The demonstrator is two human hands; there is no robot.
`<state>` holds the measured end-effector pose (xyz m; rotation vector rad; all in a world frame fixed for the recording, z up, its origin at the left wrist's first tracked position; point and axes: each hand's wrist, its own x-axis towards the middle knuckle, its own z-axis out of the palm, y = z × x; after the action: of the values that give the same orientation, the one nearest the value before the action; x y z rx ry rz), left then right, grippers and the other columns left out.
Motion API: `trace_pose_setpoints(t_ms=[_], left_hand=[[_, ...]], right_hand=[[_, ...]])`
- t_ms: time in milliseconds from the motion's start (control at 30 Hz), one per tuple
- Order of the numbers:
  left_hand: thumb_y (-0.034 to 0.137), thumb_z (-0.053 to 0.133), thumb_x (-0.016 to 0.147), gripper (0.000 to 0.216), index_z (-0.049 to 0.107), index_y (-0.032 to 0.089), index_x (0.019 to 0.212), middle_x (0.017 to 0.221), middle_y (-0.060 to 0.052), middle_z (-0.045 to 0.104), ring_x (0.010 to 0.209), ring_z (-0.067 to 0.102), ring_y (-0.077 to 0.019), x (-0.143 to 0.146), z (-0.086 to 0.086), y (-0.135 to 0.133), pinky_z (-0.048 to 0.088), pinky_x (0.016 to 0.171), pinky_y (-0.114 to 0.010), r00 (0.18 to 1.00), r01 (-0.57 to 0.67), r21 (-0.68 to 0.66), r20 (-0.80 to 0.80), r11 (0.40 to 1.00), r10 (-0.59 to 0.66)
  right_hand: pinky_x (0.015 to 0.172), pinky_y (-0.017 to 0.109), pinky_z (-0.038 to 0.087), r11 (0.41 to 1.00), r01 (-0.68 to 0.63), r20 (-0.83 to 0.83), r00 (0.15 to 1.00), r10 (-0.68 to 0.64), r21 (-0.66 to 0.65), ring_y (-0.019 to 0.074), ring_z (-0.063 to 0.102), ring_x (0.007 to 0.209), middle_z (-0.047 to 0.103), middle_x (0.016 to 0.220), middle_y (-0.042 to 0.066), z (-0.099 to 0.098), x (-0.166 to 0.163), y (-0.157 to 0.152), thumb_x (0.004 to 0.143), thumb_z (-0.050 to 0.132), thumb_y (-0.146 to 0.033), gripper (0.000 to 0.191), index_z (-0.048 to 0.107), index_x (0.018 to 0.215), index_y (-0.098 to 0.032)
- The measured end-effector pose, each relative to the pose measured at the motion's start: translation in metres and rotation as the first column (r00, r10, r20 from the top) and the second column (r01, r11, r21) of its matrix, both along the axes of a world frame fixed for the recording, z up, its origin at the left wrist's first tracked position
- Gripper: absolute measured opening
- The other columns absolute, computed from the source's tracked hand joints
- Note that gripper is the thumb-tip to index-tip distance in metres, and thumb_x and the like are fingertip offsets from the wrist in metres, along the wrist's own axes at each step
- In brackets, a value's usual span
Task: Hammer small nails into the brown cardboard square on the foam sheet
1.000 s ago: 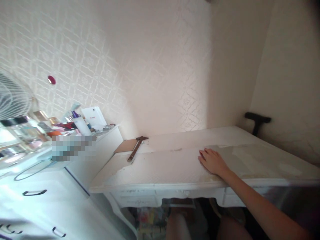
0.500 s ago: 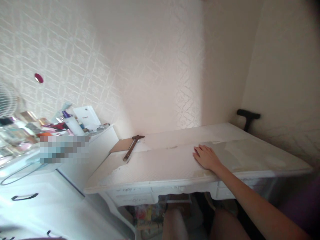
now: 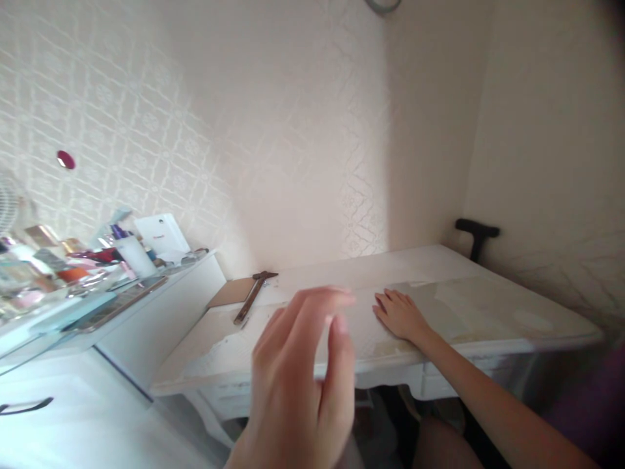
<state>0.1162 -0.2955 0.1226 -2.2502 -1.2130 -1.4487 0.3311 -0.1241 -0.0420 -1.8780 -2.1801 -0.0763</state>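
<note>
As left hand hovers part-wide, right hand flat on desk, white bottle on cabinet, contents unclear

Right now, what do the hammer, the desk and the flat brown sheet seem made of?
Hammer: plain brown handle, probably wood; dark, dull head suggests metal.
Desk: likely painted wood, given its shaped white front; the top looks worn and patchy.
Flat brown sheet: matte and plain, perhaps cardboard or fibreboard; I can't tell which.

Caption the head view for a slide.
Left hand half curled in the foreground, right hand resting on a patchy white desk, hammer lying near the wall.
</note>
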Motion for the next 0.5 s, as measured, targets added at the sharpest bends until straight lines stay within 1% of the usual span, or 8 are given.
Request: trace_pose_setpoints(t_ms=[33, 100, 200, 267, 333, 400, 433, 500], left_hand=[[0.020, 0.048, 0.088, 0.025, 0.060, 0.024, 0.109, 0.097, -0.005, 0.069, 0.088, 0.065, -0.0173, 0.006, 0.001, 0.020, 0.052, 0.082, -0.030, 0.998, -0.040, -0.076, -0.046, 0.996, 0.036], [0.021, 0.045, 0.089, 0.024, 0.060, 0.022, 0.108, 0.101, -0.006, 0.069, 0.089, 0.065, -0.0181, 0.013, -0.014, 0.067, 0.051, 0.083, -0.032, 0.984, -0.131, -0.235, -0.147, 0.963, 0.098], [0.025, 0.041, 0.091, 0.031, 0.059, 0.018, 0.115, 0.113, -0.010, 0.066, 0.104, 0.063, -0.0218, 0.008, -0.060, 0.135, 0.048, 0.092, -0.035, 0.927, -0.334, -0.427, -0.312, 0.840, 0.210], [0.031, 0.037, 0.093, 0.040, 0.054, 0.016, 0.125, 0.132, -0.014, 0.055, 0.124, 0.050, -0.0251, -0.003, -0.092, 0.167, 0.040, 0.102, -0.040, 0.879, -0.430, -0.471, -0.412, 0.770, 0.239], [0.038, 0.032, 0.093, 0.048, 0.047, 0.017, 0.134, 0.148, -0.014, 0.038, 0.138, 0.030, -0.0311, -0.015, -0.116, 0.185, 0.029, 0.109, -0.054, 0.819, -0.547, -0.518, -0.494, 0.657, 0.292], [0.042, 0.026, 0.094, 0.052, 0.042, 0.020, 0.139, 0.151, -0.011, 0.032, 0.140, 0.025, -0.0321, -0.024, -0.132, 0.191, 0.022, 0.110, -0.059, 0.799, -0.585, -0.581, -0.532, 0.566, 0.281], [0.043, 0.024, 0.094, 0.054, 0.040, 0.020, 0.140, 0.152, -0.011, 0.030, 0.140, 0.025, -0.0321, -0.028, -0.137, 0.192, 0.021, 0.110, -0.059, 0.798, -0.588, -0.595, -0.538, 0.549, 0.271], [0.045, 0.021, 0.094, 0.056, 0.037, 0.021, 0.142, 0.153, -0.010, 0.028, 0.141, 0.024, -0.0317, -0.032, -0.142, 0.192, 0.019, 0.111, -0.059, 0.801, -0.582, -0.603, -0.540, 0.546, 0.258]], right_hand=[[0.105, 0.048, 0.027, 1.000, -0.002, -0.005, 1.000, 0.002, -0.007, 0.0302, 0.039, 0.129, 0.046, 0.140, 0.018, 0.000, 0.000, 0.000, 0.094, 0.026, -0.039, 0.052, 0.050, 0.132, -0.013], [0.105, 0.050, 0.025, 1.000, 0.006, -0.011, 1.000, -0.007, -0.030, 0.0303, 0.038, 0.130, 0.044, 0.141, 0.018, 0.001, -0.001, 0.000, 0.094, 0.027, -0.039, 0.052, 0.049, 0.133, -0.013], [0.106, 0.055, 0.021, 0.996, 0.058, -0.015, 0.998, -0.059, -0.070, 0.0323, 0.031, 0.135, 0.037, 0.147, 0.017, 0.002, -0.002, 0.001, 0.093, 0.029, -0.043, 0.054, 0.046, 0.137, -0.016], [0.107, 0.057, 0.018, 0.992, 0.088, -0.021, 0.996, -0.090, -0.091, 0.0336, 0.026, 0.137, 0.032, 0.150, 0.017, 0.003, -0.002, 0.002, 0.092, 0.030, -0.045, 0.057, 0.041, 0.141, -0.017], [0.108, 0.056, 0.017, 0.989, 0.100, -0.030, 0.994, -0.104, -0.112, 0.0336, 0.024, 0.138, 0.028, 0.152, 0.017, 0.004, -0.002, 0.002, 0.092, 0.029, -0.046, 0.060, 0.036, 0.144, -0.017], [0.108, 0.055, 0.016, 0.986, 0.102, -0.039, 0.993, -0.108, -0.131, 0.0332, 0.024, 0.138, 0.028, 0.152, 0.017, 0.004, -0.002, 0.003, 0.092, 0.027, -0.048, 0.062, 0.035, 0.145, -0.016], [0.109, 0.055, 0.016, 0.985, 0.102, -0.041, 0.993, -0.109, -0.139, 0.0330, 0.024, 0.139, 0.028, 0.152, 0.017, 0.005, -0.002, 0.003, 0.093, 0.027, -0.049, 0.062, 0.035, 0.145, -0.016], [0.109, 0.054, 0.015, 0.984, 0.103, -0.041, 0.993, -0.110, -0.147, 0.0321, 0.023, 0.139, 0.029, 0.152, 0.017, 0.005, -0.002, 0.004, 0.093, 0.025, -0.051, 0.063, 0.037, 0.144, -0.016]])
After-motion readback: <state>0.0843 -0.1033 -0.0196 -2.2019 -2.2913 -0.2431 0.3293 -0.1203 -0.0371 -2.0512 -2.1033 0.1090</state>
